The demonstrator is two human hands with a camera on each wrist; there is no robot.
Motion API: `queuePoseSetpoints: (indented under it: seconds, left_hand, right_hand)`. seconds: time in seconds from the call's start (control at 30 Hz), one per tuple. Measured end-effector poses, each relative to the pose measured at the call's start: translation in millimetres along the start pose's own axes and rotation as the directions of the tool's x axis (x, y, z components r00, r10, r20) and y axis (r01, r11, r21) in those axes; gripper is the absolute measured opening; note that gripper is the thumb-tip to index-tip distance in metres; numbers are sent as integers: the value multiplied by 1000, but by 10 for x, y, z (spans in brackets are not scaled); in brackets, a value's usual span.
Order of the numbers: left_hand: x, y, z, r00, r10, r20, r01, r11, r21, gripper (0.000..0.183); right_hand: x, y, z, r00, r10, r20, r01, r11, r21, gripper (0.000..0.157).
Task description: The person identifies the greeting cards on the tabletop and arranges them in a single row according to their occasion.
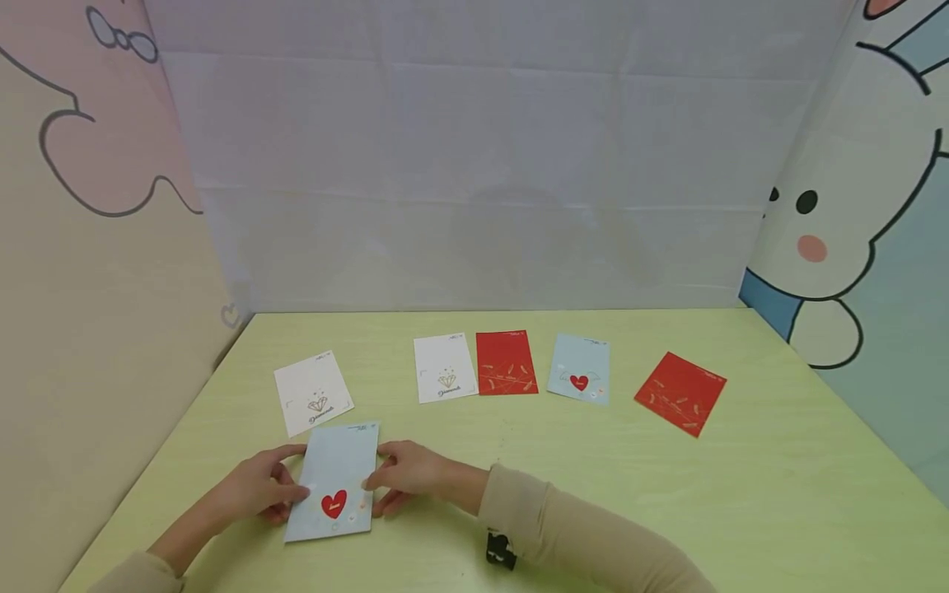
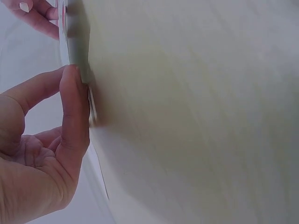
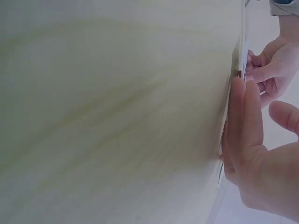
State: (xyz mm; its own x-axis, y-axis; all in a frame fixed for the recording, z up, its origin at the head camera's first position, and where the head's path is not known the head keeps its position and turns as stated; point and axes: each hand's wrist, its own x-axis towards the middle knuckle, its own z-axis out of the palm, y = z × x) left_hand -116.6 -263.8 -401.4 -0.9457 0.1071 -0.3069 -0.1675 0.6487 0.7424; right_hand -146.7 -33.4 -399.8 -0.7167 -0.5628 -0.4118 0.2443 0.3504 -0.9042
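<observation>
A light-blue card (image 1: 335, 461) with a red heart lies on the table at the front left, its edge looking thick, like a booklet or a stack. My left hand (image 1: 255, 487) holds its left edge, and in the left wrist view thumb and finger meet at that edge. On the opposite side is my right hand (image 1: 411, 471), its fingers against the right edge. In the right wrist view those fingers (image 3: 247, 116) are fairly straight and the thumb stands apart from them. Just behind the held card lies a white card (image 1: 307, 387) with a gold diamond drawing.
Along the back lie another white card (image 1: 437, 358), a red card (image 1: 507, 362), a second light-blue card (image 1: 578, 354) and a tilted red card (image 1: 680, 394) at the right. The pale green table (image 1: 593, 461) meets a white sheet (image 1: 482, 165) behind and printed walls at both sides.
</observation>
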Motion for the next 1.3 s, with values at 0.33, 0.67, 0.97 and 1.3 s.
queuePoseSetpoints:
  seconds: [0.33, 0.67, 0.97, 1.3]
  left_hand:
    - [3, 1, -41, 1000, 2, -1, -2, 999, 43, 74]
    - [2, -1, -34, 1000, 9, -13, -8, 997, 74, 75]
    - [-4, -9, -40, 1000, 16, -20, -14, 997, 73, 73]
    - [107, 16, -36, 982, 144, -120, -127, 982, 139, 54]
  right_hand:
    - [52, -5, 18, 1000, 9, 13, -9, 999, -38, 53]
    - [13, -46, 53, 1000, -10, 15, 11, 996, -87, 40]
    - [19, -69, 70, 1000, 10, 4, -10, 995, -100, 56]
    - [15, -81, -114, 988, -109, -108, 95, 987, -127, 38]
